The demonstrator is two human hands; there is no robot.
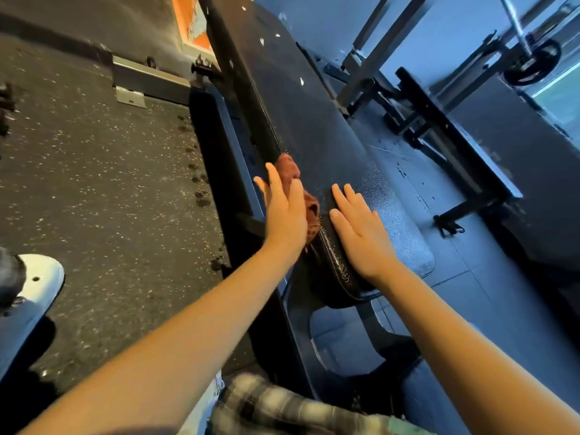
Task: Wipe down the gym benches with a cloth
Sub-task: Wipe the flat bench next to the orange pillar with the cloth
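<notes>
Below and behind both hands, plaid clothing (266, 403) and the near, rounded end of the bench. At the grip: left hand (284, 211), fingers straight and together, pressing a reddish-brown cloth (290, 169) against the left side wall of the bench pad (307, 114); no curl round the cloth, pinned by pressure alone. Just right of it, right hand (361, 233), palm down, fingers flat on the pad top, holding nothing. Beyond the fingertips: long axis of the pad running straight away, side seam continuing ahead of the cloth, left hand the nearer to it. Probable next stroke, by judgement: forward along that edge. Left of the grip, open speckled floor (94, 167); right and farther, a second bench (455, 146), well apart; farthest, a weight plate (532, 62).
</notes>
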